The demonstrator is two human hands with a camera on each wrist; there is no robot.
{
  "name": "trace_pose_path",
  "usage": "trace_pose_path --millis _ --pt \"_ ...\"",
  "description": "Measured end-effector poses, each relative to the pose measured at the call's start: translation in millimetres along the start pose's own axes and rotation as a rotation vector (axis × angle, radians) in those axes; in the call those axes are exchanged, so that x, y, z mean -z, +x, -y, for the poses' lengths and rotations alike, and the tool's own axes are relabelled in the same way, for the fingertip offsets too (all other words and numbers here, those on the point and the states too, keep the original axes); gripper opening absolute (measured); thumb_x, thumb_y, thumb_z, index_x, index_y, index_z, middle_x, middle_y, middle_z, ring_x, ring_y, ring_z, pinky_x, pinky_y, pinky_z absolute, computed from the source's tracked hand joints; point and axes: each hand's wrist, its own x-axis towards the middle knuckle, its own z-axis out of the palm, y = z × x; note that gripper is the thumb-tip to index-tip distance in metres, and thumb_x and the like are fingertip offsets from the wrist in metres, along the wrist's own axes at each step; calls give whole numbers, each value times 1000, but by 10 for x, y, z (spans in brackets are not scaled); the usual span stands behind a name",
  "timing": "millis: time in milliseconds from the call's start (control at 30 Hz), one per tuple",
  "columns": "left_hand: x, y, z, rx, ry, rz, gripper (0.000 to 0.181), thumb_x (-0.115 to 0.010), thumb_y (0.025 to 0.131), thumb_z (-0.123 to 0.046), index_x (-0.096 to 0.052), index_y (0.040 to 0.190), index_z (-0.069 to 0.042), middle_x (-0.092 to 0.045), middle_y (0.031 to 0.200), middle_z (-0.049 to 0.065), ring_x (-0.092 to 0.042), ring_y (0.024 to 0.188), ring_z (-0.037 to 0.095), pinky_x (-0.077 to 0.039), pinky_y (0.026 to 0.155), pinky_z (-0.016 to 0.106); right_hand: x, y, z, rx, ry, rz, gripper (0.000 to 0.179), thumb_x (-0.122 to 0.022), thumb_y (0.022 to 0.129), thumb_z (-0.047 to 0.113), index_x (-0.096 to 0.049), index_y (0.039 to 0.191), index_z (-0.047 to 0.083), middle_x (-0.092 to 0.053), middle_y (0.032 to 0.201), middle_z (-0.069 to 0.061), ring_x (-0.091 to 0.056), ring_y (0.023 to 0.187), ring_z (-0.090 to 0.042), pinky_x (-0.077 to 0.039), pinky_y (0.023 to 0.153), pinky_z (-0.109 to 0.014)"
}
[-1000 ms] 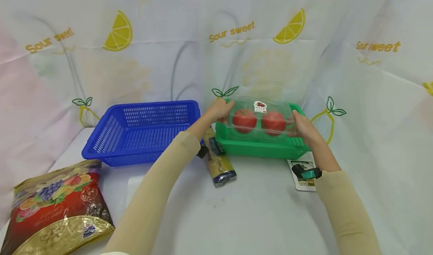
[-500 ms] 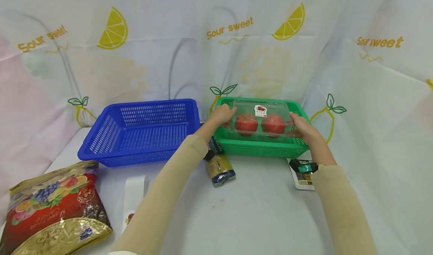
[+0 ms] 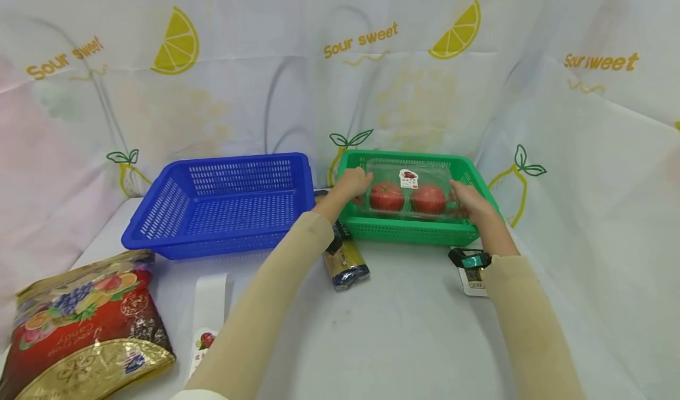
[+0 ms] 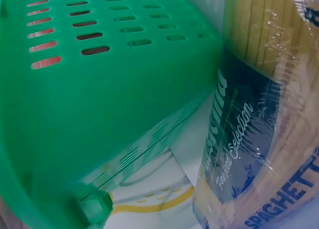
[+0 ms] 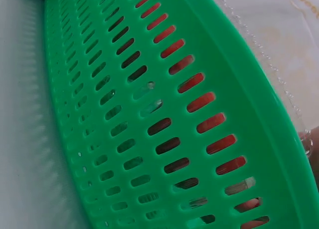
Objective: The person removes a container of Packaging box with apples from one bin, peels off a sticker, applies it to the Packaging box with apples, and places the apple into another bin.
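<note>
A clear plastic box of red apples (image 3: 408, 196), with a white label on its lid, sits down inside the green basket (image 3: 409, 232). My left hand (image 3: 355, 184) grips the box's left end, just inside the basket's left rim. At the other end, my right hand (image 3: 471, 204) holds the box with its fingers partly hidden. Both wrist views look mostly at the basket's slotted wall, where red shows through the holes. Beside the basket lies a pack of spaghetti (image 4: 249, 124), partly covered by my left forearm in the head view.
A blue basket (image 3: 234, 214) stands to the left of the green one. A red and gold candy bag (image 3: 92, 329) lies at the front left, with a white labelled strip (image 3: 209, 300) to its right. Below my right wrist is a small flat packet (image 3: 473, 283). Printed cloth hangs behind.
Both hands have lowered the box of apples deeper into the green basket. The head view has shifted slightly, and more of the white strip shows beside my left sleeve.
</note>
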Motion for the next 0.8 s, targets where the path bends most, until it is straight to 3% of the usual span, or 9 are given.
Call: trace_pose_path --millis 133,367,567,800 --pt "-43 -3 -15 10 54 -1 49 -27 101 -34 -62 83 -4 -64 61 9 -63 53 21 -50 64 31 -19 16 -27 -10 -9 -5 65 -18 99 40 -6 143 -6 -19 143 -31 -37 121 -44 -36 98 -47" --pt "-43 -21 -36 33 35 18 48 -28 100 -34 -63 94 -3 -64 65 10 -63 55 21 -51 57 32 -28 36 -48 -60 -58 -8 66 -25 98 40 -8 144 -5 -21 142 -31 -43 117 -44 -36 98 -47" --pt "-14 -35 -66 49 66 55 47 -26 100 -34 -62 98 -4 -65 68 9 -63 56 20 -50 62 34 -26 63 -51 -84 -83 8 65 -27 99 37 -9 142 -8 -24 141 -31 -40 120 -42 -28 103 -47" --pt "-15 -30 -70 71 101 71 42 -30 99 -33 -61 105 -6 -65 68 6 -62 57 19 -47 70 37 -26 106 -68 -84 -98 9 63 -28 99 34 -10 142 -9 -26 139 -32 -44 118 -40 -31 102 -45"
